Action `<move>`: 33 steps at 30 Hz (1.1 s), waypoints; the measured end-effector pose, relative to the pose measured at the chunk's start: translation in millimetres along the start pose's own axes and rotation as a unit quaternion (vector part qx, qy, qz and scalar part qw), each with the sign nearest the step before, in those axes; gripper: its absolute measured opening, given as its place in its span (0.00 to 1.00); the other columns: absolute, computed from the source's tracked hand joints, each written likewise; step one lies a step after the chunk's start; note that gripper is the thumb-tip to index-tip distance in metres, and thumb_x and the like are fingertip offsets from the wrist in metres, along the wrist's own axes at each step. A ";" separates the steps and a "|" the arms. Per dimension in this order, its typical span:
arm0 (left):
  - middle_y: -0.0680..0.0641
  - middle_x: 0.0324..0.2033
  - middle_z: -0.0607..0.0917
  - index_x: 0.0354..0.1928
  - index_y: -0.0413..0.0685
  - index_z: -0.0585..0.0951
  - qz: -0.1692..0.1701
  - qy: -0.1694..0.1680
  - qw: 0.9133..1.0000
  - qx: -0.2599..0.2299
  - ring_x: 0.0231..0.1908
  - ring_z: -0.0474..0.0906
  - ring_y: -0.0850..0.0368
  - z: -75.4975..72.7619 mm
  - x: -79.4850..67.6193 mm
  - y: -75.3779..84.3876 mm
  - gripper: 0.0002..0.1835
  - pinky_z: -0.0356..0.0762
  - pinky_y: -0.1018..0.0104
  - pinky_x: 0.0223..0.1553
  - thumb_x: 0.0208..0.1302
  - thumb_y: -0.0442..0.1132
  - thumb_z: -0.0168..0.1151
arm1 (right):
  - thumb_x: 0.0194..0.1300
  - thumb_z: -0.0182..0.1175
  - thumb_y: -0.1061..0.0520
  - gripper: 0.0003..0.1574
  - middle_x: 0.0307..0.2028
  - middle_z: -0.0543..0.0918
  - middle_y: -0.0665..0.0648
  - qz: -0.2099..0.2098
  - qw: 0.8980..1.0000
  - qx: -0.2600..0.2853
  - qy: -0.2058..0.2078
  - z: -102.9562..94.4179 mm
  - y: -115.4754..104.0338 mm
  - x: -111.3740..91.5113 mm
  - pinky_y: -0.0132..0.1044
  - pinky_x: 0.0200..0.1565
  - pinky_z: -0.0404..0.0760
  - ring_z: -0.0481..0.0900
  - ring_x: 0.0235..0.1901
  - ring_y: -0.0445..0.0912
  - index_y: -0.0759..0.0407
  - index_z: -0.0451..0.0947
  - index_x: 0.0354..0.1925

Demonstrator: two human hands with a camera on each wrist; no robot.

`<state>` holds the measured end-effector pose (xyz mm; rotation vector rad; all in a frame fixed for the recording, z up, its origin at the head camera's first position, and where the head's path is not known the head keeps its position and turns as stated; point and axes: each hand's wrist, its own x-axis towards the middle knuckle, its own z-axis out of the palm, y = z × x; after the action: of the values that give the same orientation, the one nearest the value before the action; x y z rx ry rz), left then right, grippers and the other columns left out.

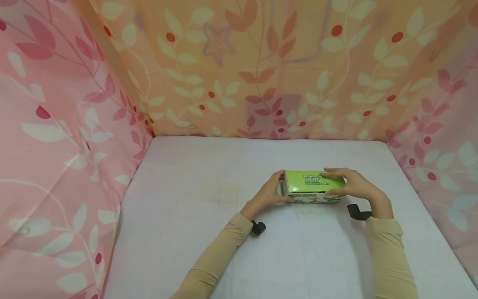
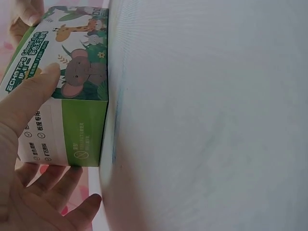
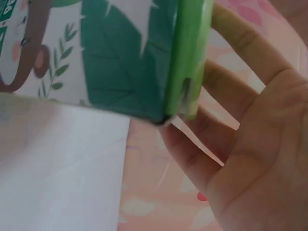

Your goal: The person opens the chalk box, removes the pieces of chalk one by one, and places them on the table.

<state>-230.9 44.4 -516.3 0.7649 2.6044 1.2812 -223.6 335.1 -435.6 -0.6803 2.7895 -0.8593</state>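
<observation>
From where I stand, the eye goes straight to the small carton [image 1: 311, 186] at the right of the white-covered table [image 1: 179, 241], squared up so one long side faces the person. Its top is bright lime green with pale, dark-edged lettering; the brand reads ECHOTiPS, with Chinese characters beneath. The long side is white and cheerfully printed: a grey elephant [image 2: 81, 72] with pinkish ears, an orange giraffe [image 2: 76, 32], and dark green leaves. One short end is part white, with ticked lines of Chinese text, and part green, with a round warning mark. At the other end the edge is bright green, and a little notch shows near a corner.

The left hand [image 1: 267, 193] has its grip around the near end, thumb on the animal picture, fingers behind. The right hand [image 1: 354, 184] pinches the opposite end, thumb in front, fingers reaching over the back. Whether the carton bears on the table I can't tell.
</observation>
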 end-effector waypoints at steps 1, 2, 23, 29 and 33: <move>0.50 0.62 0.65 0.69 0.50 0.52 0.001 -0.001 1.000 -0.002 0.63 0.62 0.58 -0.5 0.4 0.0 0.54 0.62 0.64 0.62 0.43 0.50 0.75 | 0.41 0.74 0.43 0.42 0.61 0.71 0.61 0.002 1.000 0.001 -0.002 -0.5 -0.1 0.0 0.58 0.56 0.61 0.61 0.63 0.62 0.55 0.77 0.55; 0.50 0.62 0.65 0.69 0.50 0.52 0.000 -0.001 1.000 -0.005 0.63 0.62 0.58 -1.0 0.7 0.1 0.55 0.62 0.64 0.62 0.43 0.50 0.75 | 0.42 0.74 0.43 0.41 0.61 0.70 0.61 0.003 1.000 0.001 -0.004 -1.0 0.0 0.2 0.58 0.56 0.61 0.61 0.63 0.62 0.54 0.76 0.55; 0.50 0.63 0.65 0.69 0.52 0.53 -0.009 -0.012 1.000 -0.020 0.62 0.64 0.57 -3.5 5.1 -2.3 0.55 0.62 0.65 0.62 0.41 0.50 0.76 | 0.53 0.67 0.43 0.33 0.59 0.73 0.58 0.007 0.999 0.002 -0.043 -14.9 3.6 3.6 0.55 0.54 0.64 0.67 0.60 0.57 0.48 0.74 0.57; 0.50 0.63 0.64 0.69 0.53 0.51 -0.003 -0.019 1.000 -0.022 0.63 0.64 0.57 -3.3 5.1 -3.3 0.56 0.63 0.66 0.61 0.41 0.50 0.76 | 0.60 0.61 0.44 0.23 0.55 0.77 0.51 0.029 0.998 0.022 -0.050 -22.3 8.1 9.1 0.53 0.54 0.67 0.71 0.57 0.51 0.41 0.76 0.54; 0.50 0.63 0.64 0.70 0.52 0.51 0.000 -0.020 1.000 -0.016 0.63 0.63 0.57 -3.0 5.8 -5.2 0.56 0.63 0.66 0.61 0.42 0.51 0.75 | 0.64 0.56 0.43 0.18 0.52 0.79 0.49 0.056 0.997 0.035 -0.039 -27.7 10.5 16.2 0.52 0.54 0.67 0.71 0.55 0.48 0.40 0.78 0.51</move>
<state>-238.9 42.5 -517.8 0.7779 2.5456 1.2917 -249.3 349.2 -418.7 -0.5284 2.6849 -0.8846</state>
